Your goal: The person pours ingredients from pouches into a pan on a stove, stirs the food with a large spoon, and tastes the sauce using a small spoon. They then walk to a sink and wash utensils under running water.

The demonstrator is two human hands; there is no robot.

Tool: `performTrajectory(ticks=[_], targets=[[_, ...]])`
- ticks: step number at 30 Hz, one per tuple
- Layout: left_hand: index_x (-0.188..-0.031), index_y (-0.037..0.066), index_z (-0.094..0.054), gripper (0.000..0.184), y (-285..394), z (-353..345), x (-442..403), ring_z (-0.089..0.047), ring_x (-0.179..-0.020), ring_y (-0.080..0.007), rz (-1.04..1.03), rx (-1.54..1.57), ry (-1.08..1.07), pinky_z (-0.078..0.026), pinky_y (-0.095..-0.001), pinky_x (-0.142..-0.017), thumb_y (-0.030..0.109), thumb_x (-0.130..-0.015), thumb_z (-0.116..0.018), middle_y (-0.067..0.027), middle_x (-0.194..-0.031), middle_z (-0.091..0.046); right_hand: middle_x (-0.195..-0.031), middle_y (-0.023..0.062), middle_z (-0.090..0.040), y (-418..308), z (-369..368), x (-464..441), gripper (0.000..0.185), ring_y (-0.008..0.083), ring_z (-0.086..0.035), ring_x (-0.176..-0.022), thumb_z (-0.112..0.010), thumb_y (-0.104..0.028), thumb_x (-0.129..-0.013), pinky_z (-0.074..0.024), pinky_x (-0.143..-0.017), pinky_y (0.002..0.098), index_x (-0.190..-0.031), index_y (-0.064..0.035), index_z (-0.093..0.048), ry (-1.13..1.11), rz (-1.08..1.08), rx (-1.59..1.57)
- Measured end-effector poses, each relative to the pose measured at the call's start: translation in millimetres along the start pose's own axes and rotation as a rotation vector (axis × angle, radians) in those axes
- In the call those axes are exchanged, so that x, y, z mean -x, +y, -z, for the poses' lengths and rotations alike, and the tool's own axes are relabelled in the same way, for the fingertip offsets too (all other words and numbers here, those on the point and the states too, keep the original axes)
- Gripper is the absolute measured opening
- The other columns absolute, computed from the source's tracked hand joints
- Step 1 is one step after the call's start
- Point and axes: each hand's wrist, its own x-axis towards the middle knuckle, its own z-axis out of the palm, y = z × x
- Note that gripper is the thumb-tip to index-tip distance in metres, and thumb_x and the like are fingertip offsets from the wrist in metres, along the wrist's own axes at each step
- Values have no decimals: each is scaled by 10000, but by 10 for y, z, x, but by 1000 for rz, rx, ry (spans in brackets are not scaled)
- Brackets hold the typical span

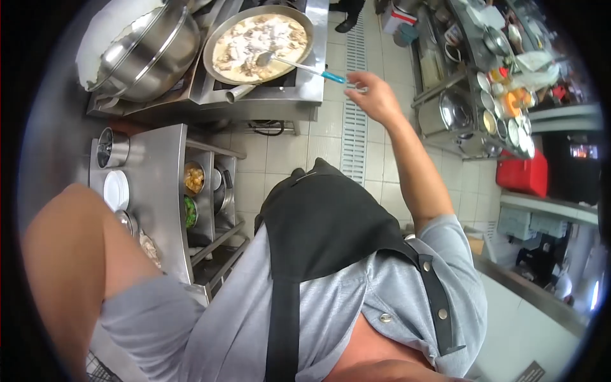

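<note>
My right hand [374, 99] hangs in the air over the floor, just right of the stove. Its fingers are apart, beside the blue end of a long-handled spoon [333, 77]; I cannot tell whether a fingertip touches it. The spoon's dark head rests in a wide frying pan [210, 62] on the stove. Pale, creamy food [261, 39] with lumpy pieces and a whiter patch on top fills the pan. The pan's tubular metal handle [240, 93] points toward me. My left arm is bent at the left edge, and its hand is outside the picture.
A large steel pot [149, 54] stands left of the pan. The steel counter [159, 165] at left bears a steel container [113, 148] and white lids [116, 190]. Below are bowls of yellow pieces [193, 178] and green food [190, 211]. Another person's shoe [345, 24] shows at the top.
</note>
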Motion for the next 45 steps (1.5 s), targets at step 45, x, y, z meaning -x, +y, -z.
performTrajectory(ticks=[45], targets=[[-1350,71,-564,470,-1713,-586,870,-644,-1114,-310,468,-382,92,-517,-434,-971,400,-1022,-491,-133,-1204,-659,-683,59,-665,586,-950,-4039,213,145,-598,-586,-701,-202,-872,-490,-567,321,-922,5,-716,-751,155,32]])
